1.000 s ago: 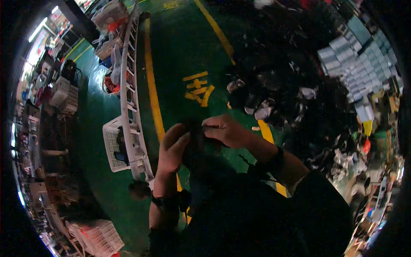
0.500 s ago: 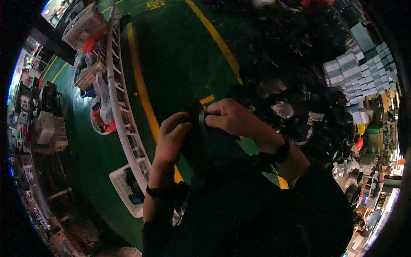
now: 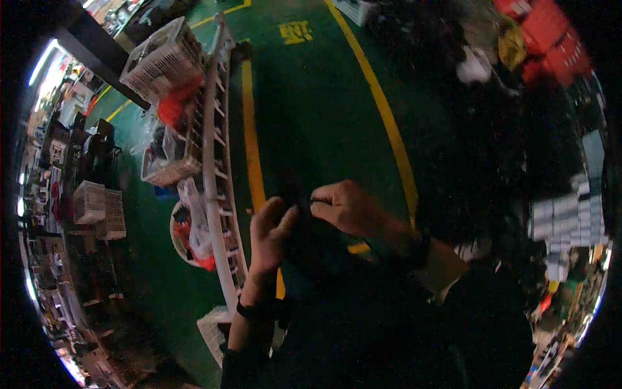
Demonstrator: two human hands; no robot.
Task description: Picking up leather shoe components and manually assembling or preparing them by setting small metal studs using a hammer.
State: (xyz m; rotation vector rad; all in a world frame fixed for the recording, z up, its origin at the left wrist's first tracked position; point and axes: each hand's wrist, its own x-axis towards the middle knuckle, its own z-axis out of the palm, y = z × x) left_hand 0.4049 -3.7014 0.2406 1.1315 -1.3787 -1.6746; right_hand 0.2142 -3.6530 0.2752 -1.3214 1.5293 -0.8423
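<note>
Both my hands are raised in front of my body, with a dark item (image 3: 300,228) between them that blends into my dark clothing; its kind I cannot make out. My left hand (image 3: 267,232) is curled at its left side, thumb and fingers closed together. On the other side, my right hand (image 3: 348,209) makes a pinch, its fingertips pointing toward the item. A small gap shows between the two hands. What lies inside either grip is too dark to see. A dark band sits around each wrist.
A long white railing (image 3: 212,155) stands to the left, with white baskets (image 3: 170,61) and a red bag (image 3: 178,104) beside it. Yellow lines (image 3: 382,107) mark the green floor. Red crates (image 3: 551,45) stand far right; stacked pale boxes (image 3: 567,220) are at the right.
The view has shifted, bringing red crates into sight at the upper right. Both hands sit lower in the picture. The dark heap on the right has moved mostly out of sight.
</note>
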